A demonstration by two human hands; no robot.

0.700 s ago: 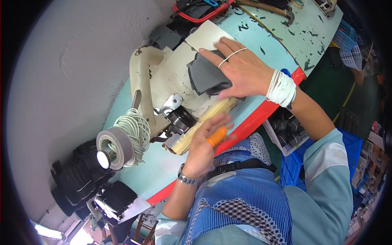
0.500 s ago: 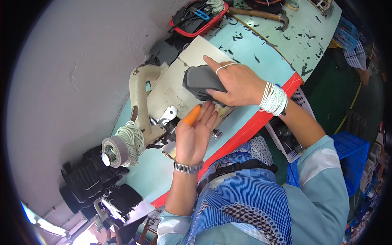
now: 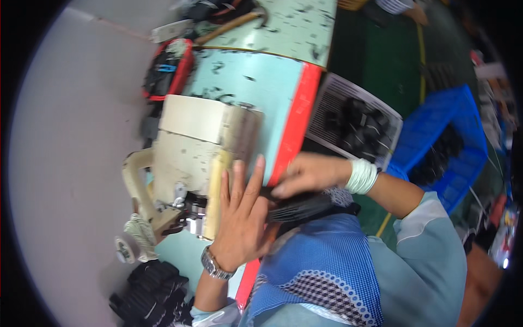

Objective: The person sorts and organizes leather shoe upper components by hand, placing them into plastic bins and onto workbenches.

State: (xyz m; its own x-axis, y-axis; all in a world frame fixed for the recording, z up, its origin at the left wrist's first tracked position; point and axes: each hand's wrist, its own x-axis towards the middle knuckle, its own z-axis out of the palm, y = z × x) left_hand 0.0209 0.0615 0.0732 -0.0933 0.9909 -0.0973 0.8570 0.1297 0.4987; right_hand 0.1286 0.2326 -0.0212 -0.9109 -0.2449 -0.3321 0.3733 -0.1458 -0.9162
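Observation:
Low over the front of my blue checked apron (image 3: 321,248), a stack of thin black pieces (image 3: 298,208) lies between my hands, smeared by motion. My right hand (image 3: 311,173) has its fingers bent down onto the upper edge of the stack. My left hand (image 3: 239,220), back upward, stretches several fingers beside the sewing machine's pale bed (image 3: 188,163); its bent index finger and orange-covered thumb meet the stack's left end. Just left of that hand are the machine's needle parts (image 3: 195,210). The undersides of both hands are hidden.
A white crate (image 3: 357,76) of black pieces stands right of the table's red edge (image 3: 297,122), beside a blue crate (image 3: 471,122). At the back are a red tray (image 3: 185,68) and a hammer (image 3: 231,26). Black bundles (image 3: 150,294) lie at lower left; scraps litter the tabletop.
The view has swung to the right. Both hands have left the machine's bed, bringing the stack down to my front. My left hand has turned from palm up to back up.

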